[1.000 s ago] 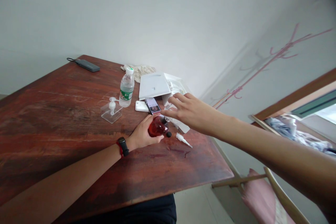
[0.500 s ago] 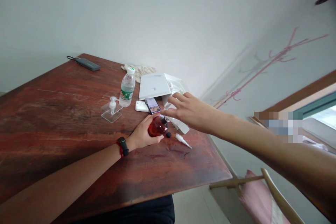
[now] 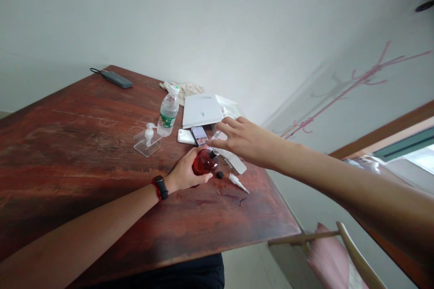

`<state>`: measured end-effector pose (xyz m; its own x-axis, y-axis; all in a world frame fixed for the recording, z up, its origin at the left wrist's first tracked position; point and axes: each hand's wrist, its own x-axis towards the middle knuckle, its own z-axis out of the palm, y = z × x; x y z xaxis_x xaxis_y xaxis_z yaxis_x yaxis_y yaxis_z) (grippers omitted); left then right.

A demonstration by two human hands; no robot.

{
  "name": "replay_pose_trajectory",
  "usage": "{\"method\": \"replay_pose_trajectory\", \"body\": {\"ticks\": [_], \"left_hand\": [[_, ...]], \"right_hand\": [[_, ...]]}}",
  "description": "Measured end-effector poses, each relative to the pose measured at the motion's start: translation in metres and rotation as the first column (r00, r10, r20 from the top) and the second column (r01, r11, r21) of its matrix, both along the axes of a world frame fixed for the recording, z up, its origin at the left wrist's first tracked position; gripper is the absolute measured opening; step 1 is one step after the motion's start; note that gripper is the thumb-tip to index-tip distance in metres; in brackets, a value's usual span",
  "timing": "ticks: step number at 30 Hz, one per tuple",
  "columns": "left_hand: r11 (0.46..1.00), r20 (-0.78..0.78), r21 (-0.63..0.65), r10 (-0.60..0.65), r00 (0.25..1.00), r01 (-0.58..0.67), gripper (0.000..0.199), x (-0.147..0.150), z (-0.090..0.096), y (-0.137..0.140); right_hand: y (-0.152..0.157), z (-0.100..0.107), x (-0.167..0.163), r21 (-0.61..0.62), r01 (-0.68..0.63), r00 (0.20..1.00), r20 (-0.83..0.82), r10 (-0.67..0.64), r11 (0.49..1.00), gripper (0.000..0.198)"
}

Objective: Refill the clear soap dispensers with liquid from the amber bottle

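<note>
My left hand (image 3: 186,170), with a black watch at its wrist, is wrapped round a clear bottle of red liquid (image 3: 205,161). The bottle leans toward the right and has a dark neck. Above and to the right of that neck hovers my right hand (image 3: 242,137), fingers apart and nothing seen in it. A small black cap (image 3: 219,174) lies on the table just right of the bottle. Beside the cap is a white pump head (image 3: 238,183) on its side. Behind the bottle, a phone with a lit screen (image 3: 200,136) overlaps a white device (image 3: 186,136).
A water bottle (image 3: 168,112) stands near a clear square dispenser (image 3: 148,141) with a white pump. Farther back are a white box (image 3: 200,109), cloth gloves (image 3: 181,89) and a grey power bank (image 3: 117,79). A pink coat rack (image 3: 339,95) leans at the right, above a chair (image 3: 325,253).
The view has shifted slightly. Both hands keep almost the same pose, the left one still round the red bottle and the right one still above it.
</note>
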<state>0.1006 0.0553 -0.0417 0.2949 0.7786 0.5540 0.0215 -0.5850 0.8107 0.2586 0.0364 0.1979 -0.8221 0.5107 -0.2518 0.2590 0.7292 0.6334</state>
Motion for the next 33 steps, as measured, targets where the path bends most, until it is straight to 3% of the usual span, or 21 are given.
{"method": "replay_pose_trajectory", "body": {"ticks": [33], "left_hand": [[0.999, 0.075, -0.034, -0.020, 0.997, 0.023, 0.076, -0.001, 0.000, 0.000]], "right_hand": [[0.005, 0.005, -0.014, -0.018, -0.026, 0.998, 0.049, 0.027, 1.000, 0.048]]}}
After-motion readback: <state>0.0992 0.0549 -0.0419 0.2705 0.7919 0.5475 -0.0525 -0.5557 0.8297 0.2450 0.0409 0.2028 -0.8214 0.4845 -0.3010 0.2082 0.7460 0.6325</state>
